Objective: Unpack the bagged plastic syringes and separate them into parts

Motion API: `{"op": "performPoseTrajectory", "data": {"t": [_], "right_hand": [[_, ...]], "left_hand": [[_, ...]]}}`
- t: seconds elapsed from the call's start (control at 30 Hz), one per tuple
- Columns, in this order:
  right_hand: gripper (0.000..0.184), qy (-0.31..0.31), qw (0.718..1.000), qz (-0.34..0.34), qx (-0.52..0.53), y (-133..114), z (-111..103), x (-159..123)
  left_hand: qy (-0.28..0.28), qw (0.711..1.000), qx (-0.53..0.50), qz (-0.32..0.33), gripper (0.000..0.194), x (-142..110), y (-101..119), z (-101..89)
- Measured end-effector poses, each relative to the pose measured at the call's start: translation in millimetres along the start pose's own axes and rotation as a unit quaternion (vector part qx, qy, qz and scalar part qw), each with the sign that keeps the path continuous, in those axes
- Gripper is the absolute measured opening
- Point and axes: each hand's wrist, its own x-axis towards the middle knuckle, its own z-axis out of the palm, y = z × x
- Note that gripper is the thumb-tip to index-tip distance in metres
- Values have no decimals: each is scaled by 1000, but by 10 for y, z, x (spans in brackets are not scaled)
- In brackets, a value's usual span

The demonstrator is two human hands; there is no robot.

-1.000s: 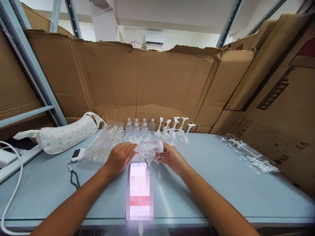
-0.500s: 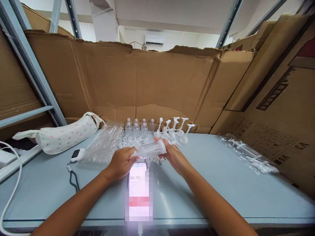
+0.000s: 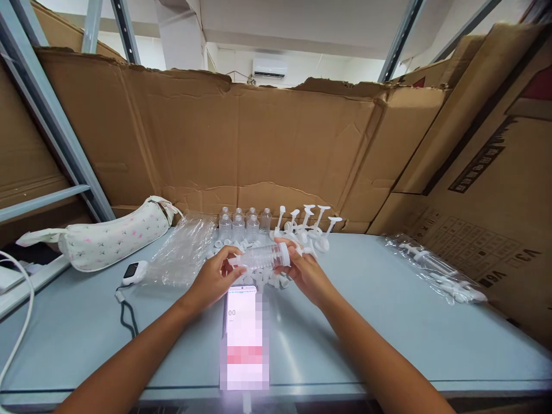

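Observation:
A clear ribbed plastic bottle (image 3: 261, 257) lies sideways in the air above the small parts, held between both hands. My left hand (image 3: 217, 269) pinches its left end with thumb and fingers. At the other end, my right hand (image 3: 303, 270) has its fingers closed around the white end piece. Whether that piece is a cap or the base, I cannot tell. Behind the hands stand several clear bottles (image 3: 238, 228) in rows, with small white caps (image 3: 276, 280) heaped in front. Several white pump heads (image 3: 319, 221) with long stems rise at the right of the bottles.
A lit phone (image 3: 244, 328) lies below my hands. Leftward are a clear plastic bag (image 3: 185, 250), a small white device (image 3: 135, 272) with a strap, and a patterned pouch (image 3: 116, 238). A bagged set of white parts (image 3: 440, 270) lies right. Cardboard (image 3: 267, 138) walls the back.
The bottle has turned closer to level and shifted slightly left. My left hand's fingers have changed position at the left end. The right hand keeps hold of the other end.

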Motion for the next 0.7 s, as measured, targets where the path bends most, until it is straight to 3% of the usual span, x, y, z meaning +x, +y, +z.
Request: {"op": "performPoseTrajectory", "data": {"t": [0.1, 0.33, 0.43, 0.57, 0.63, 0.7], "right_hand": [[37, -12, 1000, 11, 13, 37, -17, 11], [35, -23, 999, 16, 34, 101, -22, 20], [35, -34, 999, 14, 40, 120, -12, 8], [36, -46, 999, 5, 24, 117, -8, -11], [37, -35, 999, 4, 16, 107, -11, -7], [38, -11, 1000, -2, 18, 98, -18, 9]], "left_hand": [[-2, 996, 86, 6, 20, -4, 30, -38], [-39, 993, 110, 0, 19, -28, 76, -51], [-22, 998, 50, -14, 34, -29, 45, -15], [-15, 994, -64, -83, 49, -15, 3, 17], [2, 996, -53, -76, 48, -11, -3, 16], [31, 999, -12, -35, 36, -9, -2, 12]]}}
